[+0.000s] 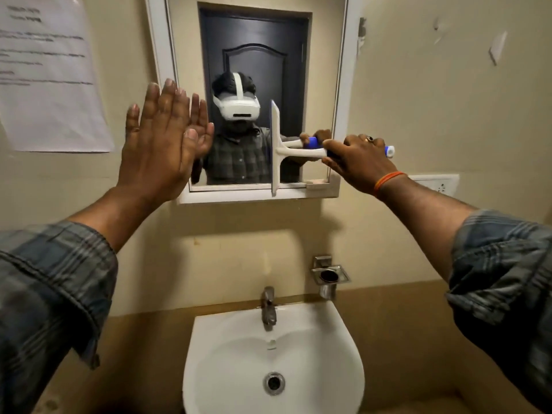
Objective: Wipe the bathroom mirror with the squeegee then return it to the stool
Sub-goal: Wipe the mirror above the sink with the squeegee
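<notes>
The bathroom mirror hangs in a white frame above the sink. My right hand grips the blue and white handle of the squeegee. Its blade stands upright against the glass, right of the mirror's middle, reaching down to the bottom frame. My left hand is raised flat with fingers spread at the mirror's lower left edge, holding nothing. The stool is out of view.
A white sink with a metal tap sits below. A steel holder is fixed to the wall right of the tap. A printed paper hangs at upper left, and a switch plate at right.
</notes>
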